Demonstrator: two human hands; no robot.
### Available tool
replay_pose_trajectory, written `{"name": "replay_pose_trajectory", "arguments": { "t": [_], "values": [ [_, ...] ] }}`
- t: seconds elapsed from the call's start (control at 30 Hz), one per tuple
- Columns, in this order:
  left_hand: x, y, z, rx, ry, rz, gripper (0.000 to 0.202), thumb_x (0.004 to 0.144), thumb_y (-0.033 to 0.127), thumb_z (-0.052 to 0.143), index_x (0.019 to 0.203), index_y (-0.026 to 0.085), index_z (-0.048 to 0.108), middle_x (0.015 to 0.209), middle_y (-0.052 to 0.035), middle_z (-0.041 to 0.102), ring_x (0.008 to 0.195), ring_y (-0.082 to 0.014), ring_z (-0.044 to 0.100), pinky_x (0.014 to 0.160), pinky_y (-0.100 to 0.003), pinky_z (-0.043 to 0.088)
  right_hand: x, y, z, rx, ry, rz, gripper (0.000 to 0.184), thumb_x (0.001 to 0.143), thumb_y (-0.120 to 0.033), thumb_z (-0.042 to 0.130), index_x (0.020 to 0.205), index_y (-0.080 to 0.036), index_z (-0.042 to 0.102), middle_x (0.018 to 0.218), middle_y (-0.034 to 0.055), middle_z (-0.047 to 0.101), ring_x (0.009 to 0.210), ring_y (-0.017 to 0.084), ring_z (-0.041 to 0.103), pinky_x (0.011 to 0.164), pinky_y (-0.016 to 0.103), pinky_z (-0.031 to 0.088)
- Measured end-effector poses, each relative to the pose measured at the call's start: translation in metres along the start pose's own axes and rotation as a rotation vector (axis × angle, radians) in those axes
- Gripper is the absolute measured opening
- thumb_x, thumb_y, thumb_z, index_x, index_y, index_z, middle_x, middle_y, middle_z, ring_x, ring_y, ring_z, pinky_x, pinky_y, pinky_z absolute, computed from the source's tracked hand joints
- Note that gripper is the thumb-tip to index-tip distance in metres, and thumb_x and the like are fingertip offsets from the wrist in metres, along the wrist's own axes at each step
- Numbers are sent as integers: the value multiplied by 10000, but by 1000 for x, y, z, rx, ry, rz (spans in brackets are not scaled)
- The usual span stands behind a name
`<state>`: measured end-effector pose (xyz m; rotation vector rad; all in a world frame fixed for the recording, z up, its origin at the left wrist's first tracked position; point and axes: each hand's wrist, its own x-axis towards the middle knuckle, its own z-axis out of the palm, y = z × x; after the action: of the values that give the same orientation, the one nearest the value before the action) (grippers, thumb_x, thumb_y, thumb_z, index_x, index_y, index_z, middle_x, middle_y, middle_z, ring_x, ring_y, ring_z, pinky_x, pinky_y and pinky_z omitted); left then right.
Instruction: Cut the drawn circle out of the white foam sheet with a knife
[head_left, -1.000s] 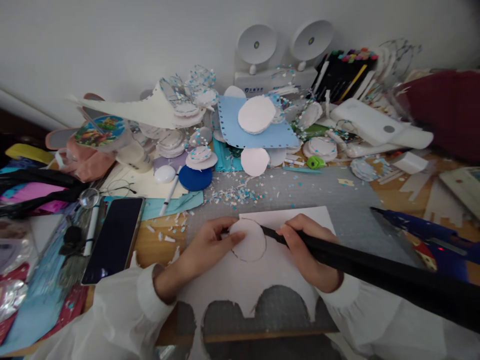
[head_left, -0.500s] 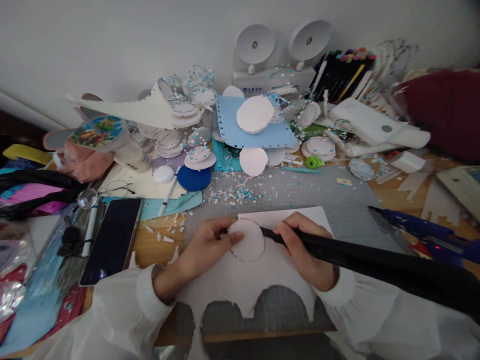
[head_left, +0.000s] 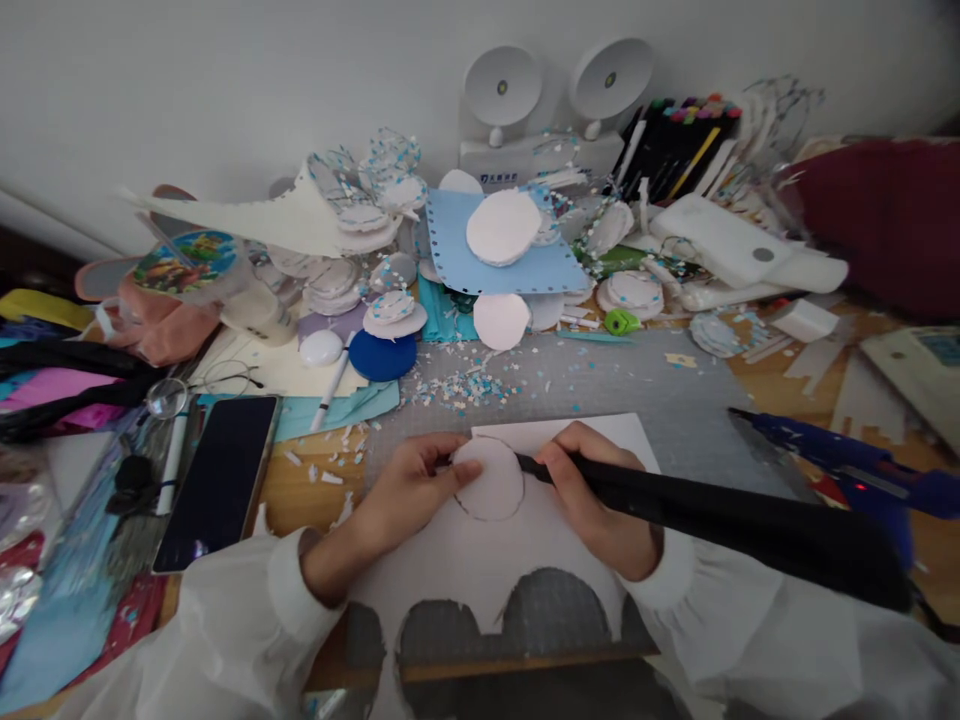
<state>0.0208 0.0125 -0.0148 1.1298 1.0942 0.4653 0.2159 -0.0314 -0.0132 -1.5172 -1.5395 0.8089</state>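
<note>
Since a second ago, the rear end of the long black pen-like tool [head_left: 720,515] has come into view beside the right sleeve, and the whole scene sits a little further left; both hands keep nearly the same places around the round white card shape [head_left: 491,485]. That shape, ringed by a thin dark line, lies on a large white card sheet [head_left: 510,555] over the near part of the grey gridded cutting mat [head_left: 630,385]; whether it is loose from the sheet cannot be told. Curved bites are cut from the sheet's near edge, and one narrow strip hangs past the mat's near edge.

Pinched narrowly, the left hand [head_left: 412,490] has its thumb on the round shape's left side, its other fingers partly hidden. Closed around the black tool, the right hand [head_left: 600,500] points its front end at the shape's right edge; contact there is too small to tell.

Blue and white confetti [head_left: 476,388] is scattered on the mat's far part. Left of the mat lies a dark-screened smartphone [head_left: 217,480]; a dark blue glue gun [head_left: 840,455] with a small red light lies at its right. Beyond the mat, a light blue sheet with punched edges [head_left: 450,260] stands among stacked white discs [head_left: 334,285].
</note>
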Motion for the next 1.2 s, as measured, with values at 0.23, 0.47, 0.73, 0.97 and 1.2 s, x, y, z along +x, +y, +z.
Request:
{"name": "replay_pose_trajectory", "arguments": {
  "t": [0.23,0.47,0.73,0.97,1.2],
  "values": [
    [-1,1,-1,-2,-7,-7,373,751,449,669,931,124,710,809,-55,688,672,-145,590,559,-226,475,2,8,-3,31,-7,-18,323,936,-348,462,657,-205,539,491,-55,437,461,98,438,477,239,349],
    [-2,3,-2,7,13,-16,354,753,429,665,935,128,708,812,-48,684,679,-146,588,555,-221,467,21,6,-17,167,-317,45,141,868,-321,543,780,-211,537,534,-62,492,439,86,439,411,208,326],
    [-1,1,-4,107,-15,48,333,781,415,627,910,116,696,823,-52,676,716,-151,579,592,-225,455,32,19,-29,18,-489,-280,100,739,-188,589,786,-209,504,590,-44,520,491,99,473,464,215,343],
    [0,1,-2,80,-31,56,318,765,402,633,879,111,693,814,-58,689,707,-149,583,614,-232,448,30,27,-29,31,-445,-359,96,689,-166,586,742,-213,521,555,-59,476,469,95,431,464,226,313],
    [-3,1,-6,-9,-21,-23,382,753,469,664,947,142,692,815,-45,689,691,-157,599,595,-246,466,25,20,-29,122,-209,-222,87,771,-288,538,717,-247,483,571,-27,483,482,147,471,469,280,338]
  ]
}}
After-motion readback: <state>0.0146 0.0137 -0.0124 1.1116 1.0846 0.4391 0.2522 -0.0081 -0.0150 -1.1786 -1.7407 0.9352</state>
